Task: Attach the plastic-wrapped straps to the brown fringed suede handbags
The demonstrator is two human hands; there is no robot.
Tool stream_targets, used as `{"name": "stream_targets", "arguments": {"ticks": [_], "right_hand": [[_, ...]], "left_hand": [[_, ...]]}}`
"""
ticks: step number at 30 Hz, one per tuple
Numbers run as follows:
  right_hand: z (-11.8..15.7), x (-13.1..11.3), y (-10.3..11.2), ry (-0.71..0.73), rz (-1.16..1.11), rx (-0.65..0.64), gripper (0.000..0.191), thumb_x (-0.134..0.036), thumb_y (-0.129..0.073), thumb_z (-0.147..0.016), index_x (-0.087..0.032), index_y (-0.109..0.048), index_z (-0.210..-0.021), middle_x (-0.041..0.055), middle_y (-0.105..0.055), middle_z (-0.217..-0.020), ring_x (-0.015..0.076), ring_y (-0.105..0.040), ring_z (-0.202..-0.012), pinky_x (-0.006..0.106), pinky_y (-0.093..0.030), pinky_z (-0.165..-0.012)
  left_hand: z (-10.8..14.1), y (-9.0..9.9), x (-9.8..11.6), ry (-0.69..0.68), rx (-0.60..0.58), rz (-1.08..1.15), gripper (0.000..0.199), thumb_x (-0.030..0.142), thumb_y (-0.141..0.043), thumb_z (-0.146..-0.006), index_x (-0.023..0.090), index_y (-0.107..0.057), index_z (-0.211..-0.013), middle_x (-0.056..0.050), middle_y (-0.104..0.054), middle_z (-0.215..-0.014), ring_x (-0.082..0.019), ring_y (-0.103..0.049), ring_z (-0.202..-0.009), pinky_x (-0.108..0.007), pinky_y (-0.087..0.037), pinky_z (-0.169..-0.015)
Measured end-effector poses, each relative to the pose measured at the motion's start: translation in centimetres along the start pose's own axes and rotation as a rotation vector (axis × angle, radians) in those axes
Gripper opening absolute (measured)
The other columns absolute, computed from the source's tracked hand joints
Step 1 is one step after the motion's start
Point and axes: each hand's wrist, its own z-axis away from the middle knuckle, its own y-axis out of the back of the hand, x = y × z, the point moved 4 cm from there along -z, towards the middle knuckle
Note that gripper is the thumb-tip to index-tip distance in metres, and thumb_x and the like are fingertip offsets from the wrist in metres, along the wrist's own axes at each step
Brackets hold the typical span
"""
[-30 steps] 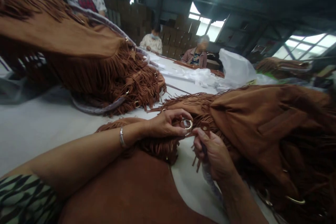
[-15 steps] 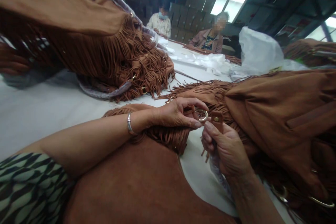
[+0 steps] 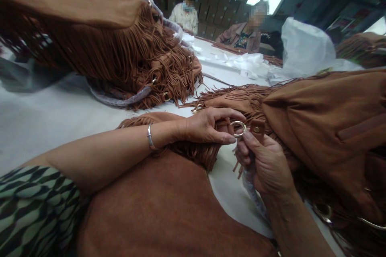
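Note:
A brown suede bag (image 3: 157, 209) with fringe lies before me, its body filling the near middle. My left hand (image 3: 208, 126), wearing a silver bangle, has thumb and index finger curled about a gold metal ring (image 3: 239, 129) at the bag's fringed edge. In my right hand (image 3: 268, 160) is a bag strap (image 3: 253, 196) in clear plastic wrap. The strap's brown leather end tab (image 3: 257, 129), with a round metal stud, sticks up above the fingers. My right thumb tip is at the ring's edge. Other right fingers are partly hidden behind the strap.
Fringed brown bags are piled at the left (image 3: 120, 56), and another brown bag (image 3: 325, 116) lies at the right. White wrapping (image 3: 247, 62) and a clear plastic bag (image 3: 306, 48) sit farther back on the white table (image 3: 60, 116). Two people are across the table, with stacked cartons behind.
Both hands, with the ring and the strap end, appear slightly farther right and higher. The ring now faces me more openly. Another person's hand at the far left has gone from view.

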Motion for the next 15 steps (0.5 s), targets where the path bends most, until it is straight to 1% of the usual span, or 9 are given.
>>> {"name": "stream_targets", "arguments": {"ticks": [2,4,5,7,10,12,15], "right_hand": [[0.0,-0.2,0.1,0.022,0.015,0.008,0.030,-0.035,-0.077,-0.068,-0.015,-0.055,-0.076,-0.0063,-0.045,-0.051,0.0024,-0.036,-0.040,0.013,-0.026,-0.036],[0.0,-0.3,0.3,0.045,0.027,0.017,0.029,-0.035,-0.077,-0.068,-0.015,-0.057,-0.076,-0.0062,-0.045,-0.051,0.0024,-0.036,-0.040,0.013,-0.026,-0.036],[0.0,-0.4,0.4,0.053,0.035,0.019,0.029,-0.035,-0.077,-0.068,-0.015,-0.057,-0.075,-0.0061,-0.045,-0.050,0.0027,-0.036,-0.040,0.013,-0.026,-0.036],[0.1,-0.5,0.6,0.065,0.064,0.021,0.030,-0.036,-0.077,-0.067,-0.015,-0.057,-0.074,-0.0060,-0.045,-0.050,0.0032,-0.036,-0.040,0.014,-0.027,-0.036],[0.2,-0.9,0.8,0.072,0.167,0.010,0.031,-0.041,-0.074,-0.071,-0.015,-0.057,-0.075,-0.0042,-0.050,-0.051,0.0042,-0.039,-0.039,0.015,-0.029,-0.035],[0.3,-1.3,1.0,0.098,0.257,-0.014,0.033,-0.045,-0.069,-0.076,-0.016,-0.057,-0.082,-0.0026,-0.055,-0.054,0.0052,-0.042,-0.038,0.015,-0.030,-0.034],[0.8,-1.8,1.5,0.142,0.377,-0.055,0.036,-0.050,-0.064,-0.079,-0.018,-0.054,-0.091,-0.0008,-0.061,-0.060,0.0065,-0.045,-0.038,0.015,-0.031,-0.032]], "left_hand": [[0.1,0.0,0.3,-0.013,0.099,-0.223,0.046,0.028,-0.067,-0.077,0.010,-0.046,-0.113,0.001,-0.058,-0.071,-0.011,-0.055,-0.061,-0.023,-0.044,-0.057],[0.2,-0.1,0.9,-0.011,0.199,-0.538,0.036,0.032,-0.065,-0.078,0.011,-0.051,-0.104,0.000,-0.058,-0.074,-0.012,-0.054,-0.064,-0.023,-0.042,-0.058],[0.3,-0.3,1.2,-0.009,0.220,-0.690,0.032,0.034,-0.064,-0.079,0.012,-0.053,-0.101,-0.001,-0.058,-0.077,-0.013,-0.053,-0.068,-0.024,-0.041,-0.060],[0.5,-0.8,1.7,-0.020,0.199,-0.917,0.030,0.039,-0.060,-0.082,0.014,-0.055,-0.098,-0.003,-0.057,-0.084,-0.015,-0.052,-0.076,-0.026,-0.042,-0.066],[0.6,-1.5,1.9,-0.025,0.138,-1.047,0.033,0.045,-0.051,-0.088,0.014,-0.055,-0.099,-0.004,-0.055,-0.088,-0.017,-0.051,-0.081,-0.029,-0.043,-0.072],[0.6,-1.6,2.0,-0.014,0.127,-1.086,0.036,0.048,-0.046,-0.090,0.014,-0.055,-0.099,-0.004,-0.054,-0.088,-0.017,-0.051,-0.081,-0.029,-0.043,-0.073],[0.6,-1.6,2.0,0.024,0.112,-1.126,0.038,0.050,-0.045,-0.090,0.014,-0.055,-0.100,-0.005,-0.054,-0.088,-0.018,-0.050,-0.082,-0.030,-0.043,-0.074]]}}
